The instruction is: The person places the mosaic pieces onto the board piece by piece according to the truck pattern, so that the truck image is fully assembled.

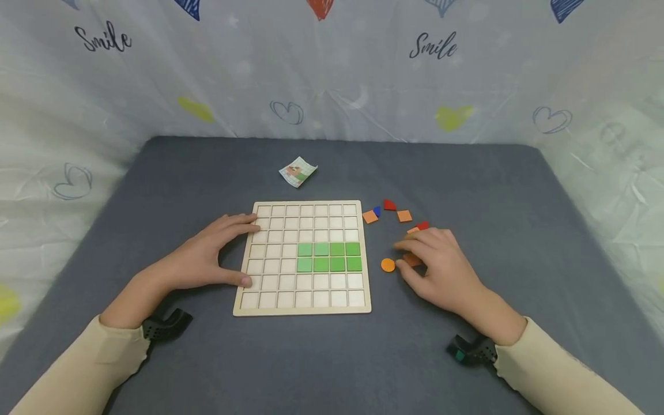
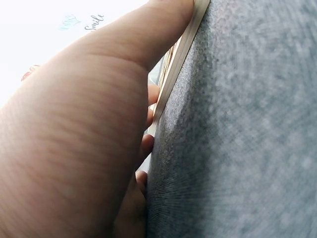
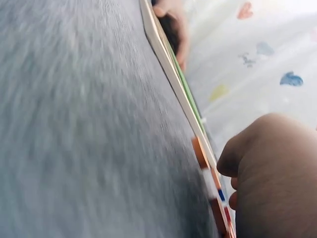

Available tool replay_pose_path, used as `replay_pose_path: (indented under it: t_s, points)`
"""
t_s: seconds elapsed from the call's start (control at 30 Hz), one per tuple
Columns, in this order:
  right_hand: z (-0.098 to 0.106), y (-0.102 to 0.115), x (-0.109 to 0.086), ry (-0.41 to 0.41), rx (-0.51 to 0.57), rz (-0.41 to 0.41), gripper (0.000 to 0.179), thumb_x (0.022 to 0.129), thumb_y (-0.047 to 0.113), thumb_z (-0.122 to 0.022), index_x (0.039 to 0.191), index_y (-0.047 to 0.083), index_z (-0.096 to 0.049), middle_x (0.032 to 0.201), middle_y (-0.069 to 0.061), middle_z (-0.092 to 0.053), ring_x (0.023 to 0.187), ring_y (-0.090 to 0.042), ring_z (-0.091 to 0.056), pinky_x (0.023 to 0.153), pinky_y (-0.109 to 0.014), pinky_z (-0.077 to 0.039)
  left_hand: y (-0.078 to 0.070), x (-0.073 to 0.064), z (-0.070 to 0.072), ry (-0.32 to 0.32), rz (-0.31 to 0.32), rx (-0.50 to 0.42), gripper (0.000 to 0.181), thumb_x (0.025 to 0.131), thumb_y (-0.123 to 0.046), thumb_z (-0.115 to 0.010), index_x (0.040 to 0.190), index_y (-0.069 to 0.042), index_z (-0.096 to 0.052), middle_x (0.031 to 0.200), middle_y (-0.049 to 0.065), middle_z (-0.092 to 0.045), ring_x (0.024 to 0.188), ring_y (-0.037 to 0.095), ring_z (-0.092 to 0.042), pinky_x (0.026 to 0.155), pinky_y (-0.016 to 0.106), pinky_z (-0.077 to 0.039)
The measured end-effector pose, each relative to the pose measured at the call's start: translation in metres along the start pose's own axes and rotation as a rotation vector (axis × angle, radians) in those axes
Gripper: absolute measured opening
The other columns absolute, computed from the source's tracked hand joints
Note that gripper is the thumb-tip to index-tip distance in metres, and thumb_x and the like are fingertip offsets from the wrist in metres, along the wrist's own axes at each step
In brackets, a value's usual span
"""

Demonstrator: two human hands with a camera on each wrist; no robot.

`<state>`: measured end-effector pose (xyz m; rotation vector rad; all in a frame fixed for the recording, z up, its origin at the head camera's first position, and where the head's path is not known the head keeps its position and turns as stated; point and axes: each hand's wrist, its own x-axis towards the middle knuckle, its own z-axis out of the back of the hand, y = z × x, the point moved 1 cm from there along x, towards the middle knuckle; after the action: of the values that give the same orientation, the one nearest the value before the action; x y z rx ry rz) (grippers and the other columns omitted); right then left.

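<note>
A pale wooden grid board (image 1: pixel 303 312) lies flat, with two rows of green tiles (image 1: pixel 337 264) filling cells right of its middle. My left hand (image 1: pixel 204 256) rests on the board's left edge, thumb low and fingertips higher up, spread fairly straight. To the right, my right hand (image 1: pixel 441 268) hangs low over loose pieces, fingers slightly bent, with a gap between thumb and forefinger. In that gap an orange piece (image 1: pixel 412 260) shows, partly covered by the hand. An orange disc (image 1: pixel 388 265) lies just left of the thumb tip.
Beyond the right hand lie orange squares (image 1: pixel 404 216), a red curved piece (image 1: pixel 389 205) and a blue piece (image 1: pixel 377 211) near the board's right edge. Behind the board sits a small printed card (image 1: pixel 298 172). A patterned curtain (image 1: pixel 332 69) borders the dark table (image 1: pixel 207 357).
</note>
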<state>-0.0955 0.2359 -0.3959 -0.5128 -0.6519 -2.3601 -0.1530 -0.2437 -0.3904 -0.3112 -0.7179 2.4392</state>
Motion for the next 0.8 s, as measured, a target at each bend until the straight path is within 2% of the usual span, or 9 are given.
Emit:
replay_pose_path:
  t_s: [0.17,0.43,0.8]
  points:
    - [0.008,-0.01,-0.006,0.034,-0.018,-0.01,0.027,0.091,0.017,-0.083,0.117,0.009,-0.081,0.118,-0.005,-0.077,0.111,-0.028,-0.068,0.096,-0.052,-0.044,-0.001,0.0,0.001,0.001,0.003,-0.002,0.111,0.075,-0.069,-0.094,0.166,-0.026,-0.048,0.178,-0.004,-0.027,0.167,0.032,-0.013,0.132,0.066,-0.012]
    - [0.016,-0.015,-0.012,0.072,-0.047,-0.005,0.027,0.09,0.017,-0.082,0.116,0.013,-0.081,0.108,0.002,-0.074,0.103,-0.024,-0.065,0.094,-0.052,-0.043,-0.002,-0.002,0.001,0.004,0.017,0.002,0.111,0.075,-0.069,-0.094,0.165,-0.025,-0.048,0.178,-0.003,-0.027,0.167,0.033,-0.013,0.131,0.068,-0.013]
    - [0.016,-0.016,-0.012,0.085,0.0,0.004,0.019,0.09,0.011,-0.079,0.108,0.016,-0.081,0.105,0.006,-0.073,0.101,-0.022,-0.062,0.094,-0.052,-0.044,-0.003,-0.001,0.001,0.008,0.016,0.0,0.11,0.076,-0.067,-0.094,0.166,-0.024,-0.047,0.179,-0.001,-0.026,0.167,0.036,-0.012,0.129,0.071,-0.016]
